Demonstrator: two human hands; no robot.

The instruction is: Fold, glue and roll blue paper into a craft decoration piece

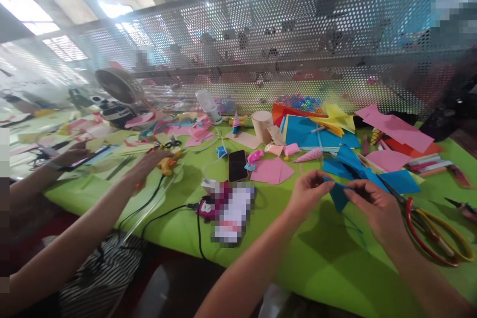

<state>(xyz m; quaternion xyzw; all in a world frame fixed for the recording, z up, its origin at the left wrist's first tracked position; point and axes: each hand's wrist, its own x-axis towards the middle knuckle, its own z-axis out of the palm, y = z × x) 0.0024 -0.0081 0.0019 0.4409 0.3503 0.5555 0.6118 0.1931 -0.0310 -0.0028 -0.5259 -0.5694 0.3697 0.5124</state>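
A small blue piece of felt or paper [338,198] hangs between my two hands above the green tabletop. My left hand [312,190] pinches its left upper edge between thumb and fingers. On the other side, my right hand [374,203] is closed on its right upper corner. Just behind my hands lie several blue scraps [345,160]. Beside my right hand rest large scissors [434,233] with red and yellow handles. A thin blue strip [354,226] shows on the table below the piece.
A pixelated phone [234,213] and a purple glue gun [208,207] with cables sit left of my hands. Behind are a dark phone [237,165], blue sheets [311,131] and a cardboard roll [262,126]. A co-worker's arms [93,213] reach in at left. A perforated metal screen [261,44] stands behind.
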